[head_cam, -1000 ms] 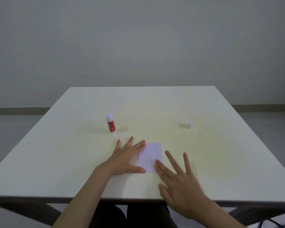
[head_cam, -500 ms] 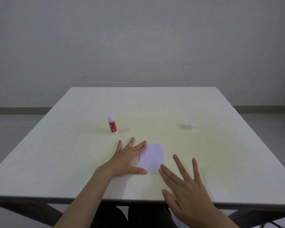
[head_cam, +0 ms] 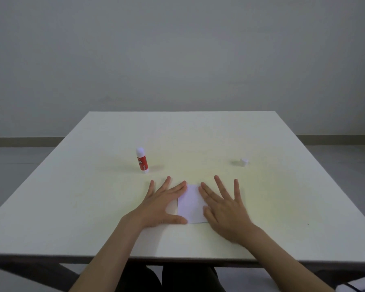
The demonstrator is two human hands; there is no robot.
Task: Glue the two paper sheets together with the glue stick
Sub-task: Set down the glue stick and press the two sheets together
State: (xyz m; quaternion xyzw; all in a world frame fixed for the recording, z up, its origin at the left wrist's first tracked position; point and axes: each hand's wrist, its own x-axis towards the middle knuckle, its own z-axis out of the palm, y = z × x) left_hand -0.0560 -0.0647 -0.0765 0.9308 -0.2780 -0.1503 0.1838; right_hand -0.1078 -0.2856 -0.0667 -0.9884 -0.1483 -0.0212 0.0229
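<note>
Pressing looks to be the step in hand: both bare hands lie flat, fingers spread, on either side of the small white rectangular paper stack (head_cam: 191, 204) near the front of the pale cream square table (head_cam: 282, 207). The left hand (head_cam: 161, 204) rests palm-down with its fingertips and thumb touching the paper's left edge; the right hand (head_cam: 223, 209) lies palm-down over the paper's right edge, covering part of it. Neither hand grasps anything; both are fully splayed and empty.

Only one sheet outline shows, so the two sheets seem already laid one on the other, though the seam cannot be made out. The red-and-white glue stick (head_cam: 142, 160) stands upright beyond the left hand, well apart from the paper, and its small white cap (head_cam: 244, 162) sits off to the right, so the stick appears uncapped.

Judging by this, the next move calls for firm, even smoothing across the sheet without shifting it, then recapping the stick.
</note>
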